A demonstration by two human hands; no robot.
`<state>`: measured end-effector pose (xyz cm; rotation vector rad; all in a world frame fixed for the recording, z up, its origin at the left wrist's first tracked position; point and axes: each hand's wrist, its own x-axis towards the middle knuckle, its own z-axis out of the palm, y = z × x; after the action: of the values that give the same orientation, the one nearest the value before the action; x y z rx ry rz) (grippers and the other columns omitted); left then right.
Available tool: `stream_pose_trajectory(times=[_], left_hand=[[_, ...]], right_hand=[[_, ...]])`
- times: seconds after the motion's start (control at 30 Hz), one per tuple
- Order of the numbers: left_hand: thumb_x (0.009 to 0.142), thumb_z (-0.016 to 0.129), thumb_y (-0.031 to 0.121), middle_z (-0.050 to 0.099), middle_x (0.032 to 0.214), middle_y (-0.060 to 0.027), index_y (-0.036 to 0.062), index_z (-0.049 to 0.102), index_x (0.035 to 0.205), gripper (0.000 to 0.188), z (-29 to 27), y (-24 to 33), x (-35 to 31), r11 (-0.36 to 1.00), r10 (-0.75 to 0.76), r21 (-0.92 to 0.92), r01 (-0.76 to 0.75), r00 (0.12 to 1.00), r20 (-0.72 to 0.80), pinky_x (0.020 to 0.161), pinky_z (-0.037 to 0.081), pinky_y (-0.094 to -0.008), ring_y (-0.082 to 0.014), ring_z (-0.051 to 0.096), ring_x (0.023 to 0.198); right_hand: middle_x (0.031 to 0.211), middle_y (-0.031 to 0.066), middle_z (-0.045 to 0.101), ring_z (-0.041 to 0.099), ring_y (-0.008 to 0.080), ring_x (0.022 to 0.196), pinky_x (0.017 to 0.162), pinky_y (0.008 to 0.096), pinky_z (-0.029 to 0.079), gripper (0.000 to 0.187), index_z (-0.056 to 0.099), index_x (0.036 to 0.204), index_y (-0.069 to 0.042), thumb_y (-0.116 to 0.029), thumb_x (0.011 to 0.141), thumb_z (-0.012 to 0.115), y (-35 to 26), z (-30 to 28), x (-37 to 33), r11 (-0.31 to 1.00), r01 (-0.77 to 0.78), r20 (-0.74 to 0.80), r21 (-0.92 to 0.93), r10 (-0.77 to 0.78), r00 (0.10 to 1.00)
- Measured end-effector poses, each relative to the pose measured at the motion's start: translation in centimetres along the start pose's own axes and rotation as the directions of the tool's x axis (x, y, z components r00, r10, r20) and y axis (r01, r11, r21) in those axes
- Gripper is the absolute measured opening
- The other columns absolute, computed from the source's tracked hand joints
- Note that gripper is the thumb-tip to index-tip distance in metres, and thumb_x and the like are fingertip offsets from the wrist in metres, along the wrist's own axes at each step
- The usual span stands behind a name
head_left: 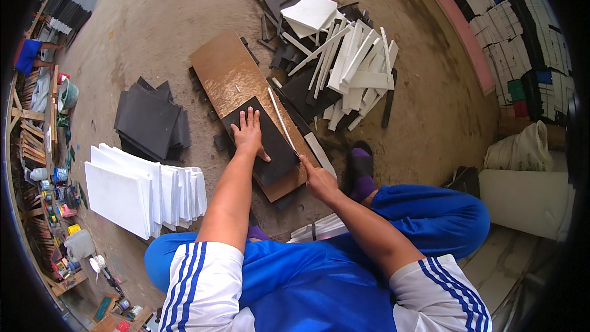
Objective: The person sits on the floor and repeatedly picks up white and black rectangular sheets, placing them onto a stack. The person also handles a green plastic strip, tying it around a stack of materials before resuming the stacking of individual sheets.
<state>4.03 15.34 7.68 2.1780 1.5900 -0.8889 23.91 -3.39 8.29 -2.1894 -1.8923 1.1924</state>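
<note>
My left hand lies flat with fingers spread on a black rectangular foam-like sheet, pressing it against a worn brown board on the floor. Beside the sheet's right edge, my right hand is closed around a slim knife-like tool; the fist hides most of it. A narrow white strip runs along that edge, from the board's right side down to the tool's tip.
Left of the board are a stack of black sheets and a row of white sheets standing on edge. White and black offcuts are heaped beyond it to the right. My purple-socked foot is near my right hand. Tubs and tools line the left.
</note>
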Motion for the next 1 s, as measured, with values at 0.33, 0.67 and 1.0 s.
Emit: stream_pose_trajectory(times=[0.33,0.67,1.0], left_hand=[[0.039,0.101,0.056,-0.005,0.174,-0.0115,0.0075,-0.006,0.165,0.172,0.6,0.4,0.5,1.000,-0.028,0.013,0.029,0.999,-0.020,0.121,0.027,-0.0611,-0.0351,0.004,0.160],[0.038,0.101,0.056,-0.006,0.174,-0.0111,0.0080,-0.007,0.165,0.173,0.5,0.3,0.7,1.000,-0.031,-0.004,0.031,1.000,-0.005,0.123,0.025,-0.0604,-0.0360,0.003,0.160],[0.037,0.101,0.056,-0.005,0.174,-0.0123,0.0075,-0.007,0.165,0.175,0.3,0.5,0.5,1.000,-0.030,0.004,0.030,1.000,0.006,0.123,0.025,-0.0598,-0.0367,0.004,0.160]], right_hand=[[0.096,0.0271,0.071,0.070,0.0462,0.089,0.080,0.0567,0.055,0.083,0.024,0.164,-0.022,-0.008,0.088,0.054,0.1,0.9,-1.3,0.999,-0.033,0.065,-0.032,0.035,0.997],[0.102,0.0263,0.071,0.071,0.0441,0.094,0.082,0.0557,0.056,0.087,0.018,0.165,-0.030,-0.010,0.089,0.056,1.8,0.7,-3.8,0.997,-0.077,0.127,-0.027,0.079,0.989],[0.099,0.0252,0.070,0.071,0.0441,0.092,0.080,0.0561,0.057,0.081,0.022,0.164,-0.031,-0.012,0.092,0.053,1.7,0.9,-0.6,1.000,0.020,0.013,0.009,-0.020,1.000]])
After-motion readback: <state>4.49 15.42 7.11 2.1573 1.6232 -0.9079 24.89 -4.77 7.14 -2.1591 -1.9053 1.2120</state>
